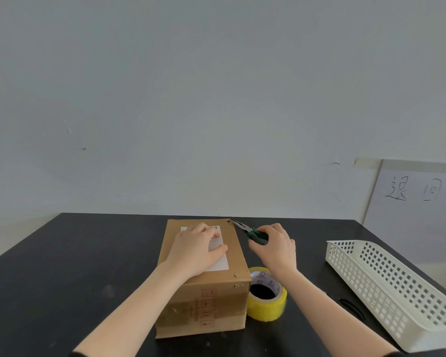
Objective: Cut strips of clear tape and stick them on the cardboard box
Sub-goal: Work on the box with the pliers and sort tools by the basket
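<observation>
Cardboard box (186, 313) sits on the table (62, 266), with the left hand (198, 249) pressed flat on its labelled top, fingers straight. The right hand (276, 247) grips green-handled pliers (252, 234) beside the box's far right corner. No strip appears pulled yet. The tape roll (267, 302) lies just beside the box's near right edge, so drawing tape likely comes next.

This looks to me like a plain packing corner of an office or stockroom, with a dark desk (62, 266) set against a bare, scuffed pale wall (216, 99). On the desk are a cardboard box (216, 305) bearing a white shipping label (220, 261), a tape roll (268, 305) just beside it, and a white perforated basket (386, 287). At the right, a white board (417, 202) with handwritten characters stands against the wall.
</observation>
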